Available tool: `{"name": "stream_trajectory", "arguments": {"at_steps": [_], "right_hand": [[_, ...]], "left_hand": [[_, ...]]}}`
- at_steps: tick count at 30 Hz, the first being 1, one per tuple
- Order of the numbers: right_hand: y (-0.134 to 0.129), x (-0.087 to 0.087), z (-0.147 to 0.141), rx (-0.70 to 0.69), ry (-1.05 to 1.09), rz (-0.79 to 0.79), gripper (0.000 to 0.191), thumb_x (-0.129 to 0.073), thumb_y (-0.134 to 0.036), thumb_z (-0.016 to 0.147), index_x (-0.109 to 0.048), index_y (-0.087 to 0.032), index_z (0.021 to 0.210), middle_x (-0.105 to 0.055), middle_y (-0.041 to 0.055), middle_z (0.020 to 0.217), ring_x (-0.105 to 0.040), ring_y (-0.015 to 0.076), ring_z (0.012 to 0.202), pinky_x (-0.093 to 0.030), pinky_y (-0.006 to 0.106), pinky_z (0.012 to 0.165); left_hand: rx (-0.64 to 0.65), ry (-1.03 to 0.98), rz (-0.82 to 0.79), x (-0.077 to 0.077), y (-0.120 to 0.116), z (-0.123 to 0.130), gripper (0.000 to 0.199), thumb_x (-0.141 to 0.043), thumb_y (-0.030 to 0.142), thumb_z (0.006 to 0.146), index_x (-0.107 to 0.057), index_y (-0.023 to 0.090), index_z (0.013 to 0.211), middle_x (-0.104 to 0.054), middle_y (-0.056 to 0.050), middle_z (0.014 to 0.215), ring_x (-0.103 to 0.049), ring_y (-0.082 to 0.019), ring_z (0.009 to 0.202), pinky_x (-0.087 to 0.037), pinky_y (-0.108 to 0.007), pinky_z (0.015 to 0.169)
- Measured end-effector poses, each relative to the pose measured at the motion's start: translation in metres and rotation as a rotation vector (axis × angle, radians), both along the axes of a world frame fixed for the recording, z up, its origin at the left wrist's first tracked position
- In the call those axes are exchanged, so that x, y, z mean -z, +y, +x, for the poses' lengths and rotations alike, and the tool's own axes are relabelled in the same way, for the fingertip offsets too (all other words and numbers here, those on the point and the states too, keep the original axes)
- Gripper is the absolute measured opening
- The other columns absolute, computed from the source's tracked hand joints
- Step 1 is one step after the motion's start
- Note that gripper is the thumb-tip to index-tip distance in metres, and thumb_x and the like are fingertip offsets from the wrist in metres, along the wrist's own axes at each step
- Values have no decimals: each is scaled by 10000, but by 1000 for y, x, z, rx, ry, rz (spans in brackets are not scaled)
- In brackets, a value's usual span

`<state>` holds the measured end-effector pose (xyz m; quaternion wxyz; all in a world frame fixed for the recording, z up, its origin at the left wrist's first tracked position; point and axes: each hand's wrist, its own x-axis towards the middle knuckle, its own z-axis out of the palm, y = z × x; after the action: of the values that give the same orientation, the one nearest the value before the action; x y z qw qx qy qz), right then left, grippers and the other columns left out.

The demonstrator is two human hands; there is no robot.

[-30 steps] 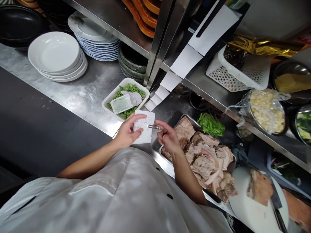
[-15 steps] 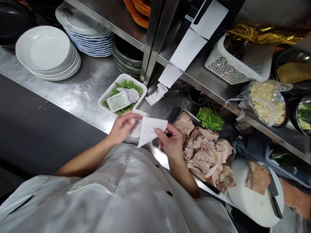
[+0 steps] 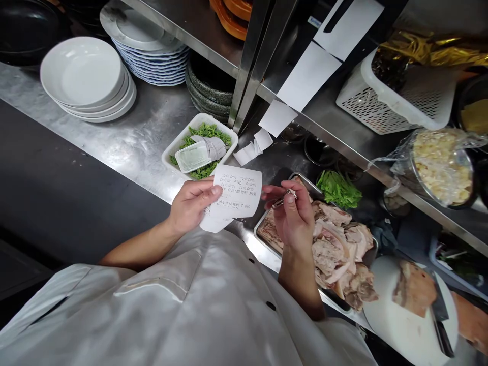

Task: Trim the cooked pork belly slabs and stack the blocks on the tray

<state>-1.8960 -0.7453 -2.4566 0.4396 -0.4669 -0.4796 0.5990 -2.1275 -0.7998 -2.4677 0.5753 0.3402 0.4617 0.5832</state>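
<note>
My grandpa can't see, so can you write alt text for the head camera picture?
Someone in a white shirt holds printed paper slips in the left hand and a small metal piece in the right hand. Nearby are a tray of meat and a white tub of greens.

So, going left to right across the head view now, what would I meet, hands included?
Stack of white dishes, left hand, printed paper slips held in it, right hand, bunch of green leaves, round white board.
</note>
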Motion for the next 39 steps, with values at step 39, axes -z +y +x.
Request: {"name": "stream_trajectory", "arguments": {"at_steps": [39], "right_hand": [[-5, 110, -13, -28, 16, -435, 720, -799, -705, 732, -558, -222, 1209, -634, -45, 593, -376, 85, 414, -206, 221, 417]], "left_hand": [[-214, 319, -47, 107, 91, -4, 677, -655, 210, 807, -410, 221, 1438, -726, -21, 901, -650, -179, 680, -525, -290, 656]]}}
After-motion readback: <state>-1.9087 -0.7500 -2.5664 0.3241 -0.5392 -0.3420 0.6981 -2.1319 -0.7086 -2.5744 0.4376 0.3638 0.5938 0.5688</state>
